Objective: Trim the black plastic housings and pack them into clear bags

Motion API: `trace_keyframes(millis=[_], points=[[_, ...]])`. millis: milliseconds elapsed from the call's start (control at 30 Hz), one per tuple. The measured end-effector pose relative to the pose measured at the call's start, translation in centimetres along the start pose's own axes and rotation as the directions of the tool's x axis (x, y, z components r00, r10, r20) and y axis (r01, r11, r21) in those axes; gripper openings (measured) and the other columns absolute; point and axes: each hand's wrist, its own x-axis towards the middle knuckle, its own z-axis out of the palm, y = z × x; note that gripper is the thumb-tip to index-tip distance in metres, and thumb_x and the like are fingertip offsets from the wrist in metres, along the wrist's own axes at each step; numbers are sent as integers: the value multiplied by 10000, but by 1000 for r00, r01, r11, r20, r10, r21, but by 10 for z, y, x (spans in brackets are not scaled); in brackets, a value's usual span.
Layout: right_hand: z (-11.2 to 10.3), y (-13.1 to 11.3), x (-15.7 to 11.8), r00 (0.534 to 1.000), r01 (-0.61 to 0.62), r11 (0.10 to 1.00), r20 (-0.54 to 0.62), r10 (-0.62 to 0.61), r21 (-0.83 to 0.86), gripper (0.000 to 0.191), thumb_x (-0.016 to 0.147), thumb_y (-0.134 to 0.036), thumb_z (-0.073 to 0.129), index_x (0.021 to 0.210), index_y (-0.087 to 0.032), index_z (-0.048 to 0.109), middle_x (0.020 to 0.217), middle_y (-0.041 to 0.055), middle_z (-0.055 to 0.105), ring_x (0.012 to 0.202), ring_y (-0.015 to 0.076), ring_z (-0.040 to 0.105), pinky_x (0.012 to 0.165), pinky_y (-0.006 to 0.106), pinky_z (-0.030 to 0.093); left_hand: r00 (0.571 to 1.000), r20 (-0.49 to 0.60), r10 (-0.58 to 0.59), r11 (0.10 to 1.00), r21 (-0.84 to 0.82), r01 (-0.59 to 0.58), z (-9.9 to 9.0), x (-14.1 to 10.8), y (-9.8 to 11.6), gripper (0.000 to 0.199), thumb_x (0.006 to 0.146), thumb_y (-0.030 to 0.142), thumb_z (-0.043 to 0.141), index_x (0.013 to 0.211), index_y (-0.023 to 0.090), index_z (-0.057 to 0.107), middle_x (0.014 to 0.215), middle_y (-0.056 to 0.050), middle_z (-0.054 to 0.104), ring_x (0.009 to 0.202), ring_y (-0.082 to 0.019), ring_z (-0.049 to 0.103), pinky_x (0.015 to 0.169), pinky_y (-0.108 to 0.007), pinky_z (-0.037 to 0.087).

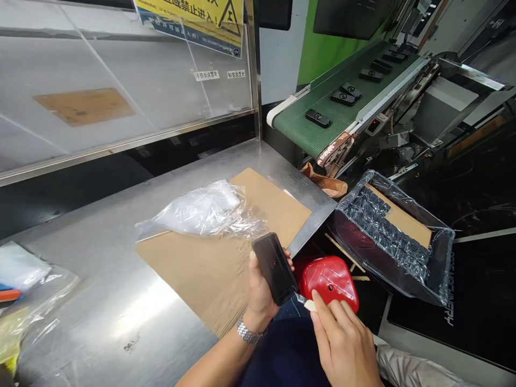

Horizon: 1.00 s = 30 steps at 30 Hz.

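Observation:
A black rectangular plastic case is gripped in my left hand, its dark face turned up toward me. Fingers wrap its far side and the thumb presses the near edge. My right hand pinches a small knife with a pale handle. The blade meets the lower corner of the case. Behind the case, brown cardboard sheets lie stacked on the metal table, with a clear plastic bag of white items on top.
A green conveyor belt at the back right carries several black parts. Right of the table, a plastic-lined bin holds rows of wrapped black parts and cardboard. A red stool stands below. More plastic bags lie at far left.

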Motion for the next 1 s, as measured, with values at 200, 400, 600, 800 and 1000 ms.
trace_keyframes(millis=[200, 400, 600, 800, 1000], points=[[-1, -2, 2, 1000, 1, 1000, 3, -1, 13, 333, 929, -278, 357, 1141, -176, 592, 675, 46, 572, 642, 161, 557, 589, 263, 399, 1000, -15, -24, 1000, -2, 24, -2, -1, 2, 490, 752, 595, 490, 899, 146, 619, 724, -53, 645, 590, -145, 591, 554, -249, 499], [-1, -4, 3, 1000, 7, 1000, 29, -7, 15, 328, 922, -282, 372, 1144, -171, 587, 684, 46, 576, 635, 160, 563, 553, 259, 392, 999, -22, -26, 1000, 15, 26, -1, -2, 7, 491, 735, 596, 516, 886, 140, 622, 727, -56, 651, 597, -147, 599, 555, -248, 500], [2, -4, 5, 1000, -5, 1000, 20, 5, 19, 327, 919, -275, 377, 1148, -171, 587, 686, 48, 580, 638, 166, 569, 559, 265, 403, 998, -41, -43, 999, 27, 44, 0, -3, 10, 464, 747, 573, 523, 869, 137, 624, 713, -52, 652, 576, -143, 600, 523, -237, 501], [-2, 1, 7, 996, -80, 953, -18, 89, 292, 333, 927, -234, 361, 1190, -154, 548, 766, 67, 609, 694, 172, 583, 606, 272, 456, 993, -23, -119, 993, -6, 119, 3, 3, 13, 461, 826, 534, 428, 862, 124, 634, 707, -65, 659, 566, -141, 608, 536, -242, 517], [-3, 1, 0, 988, 50, 902, -152, 17, 428, 375, 908, -287, 421, 1232, -115, 500, 724, 54, 582, 644, 157, 567, 574, 273, 469, 940, 48, -337, 940, -35, 339, 19, 10, 9, 472, 867, 471, 381, 771, 95, 649, 662, -72, 645, 517, -126, 590, 511, -227, 516]])
